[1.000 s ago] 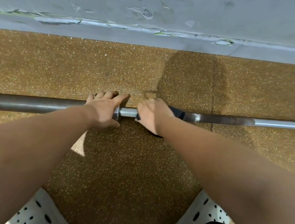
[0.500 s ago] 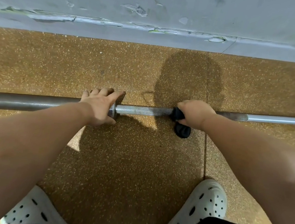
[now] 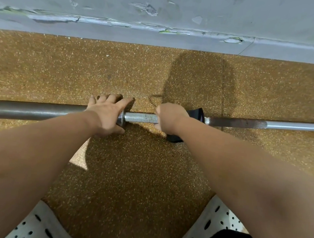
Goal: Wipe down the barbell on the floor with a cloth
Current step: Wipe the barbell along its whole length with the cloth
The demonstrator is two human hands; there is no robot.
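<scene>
A steel barbell (image 3: pixel 246 123) lies across the speckled brown floor from left to right. Its thick dark sleeve (image 3: pixel 33 110) is on the left, ending in a collar beside a knurled silver stretch (image 3: pixel 141 117). My left hand (image 3: pixel 106 115) rests over the sleeve at the collar, fingers spread over the far side and thumb on the near side. My right hand (image 3: pixel 168 118) grips the shaft through a black cloth (image 3: pixel 197 113); the cloth sticks out to the right of the fist and below the wrist.
A grey wall (image 3: pixel 160 15) with peeling paint runs along the far edge of the floor. My two white perforated clogs (image 3: pixel 217 223) show at the bottom left and right. A dark damp-looking patch (image 3: pixel 199 77) marks the floor behind the bar.
My right hand has slid the cloth back left along the shaft, close to the collar, after being further right half a second ago. My left hand has stayed at the collar.
</scene>
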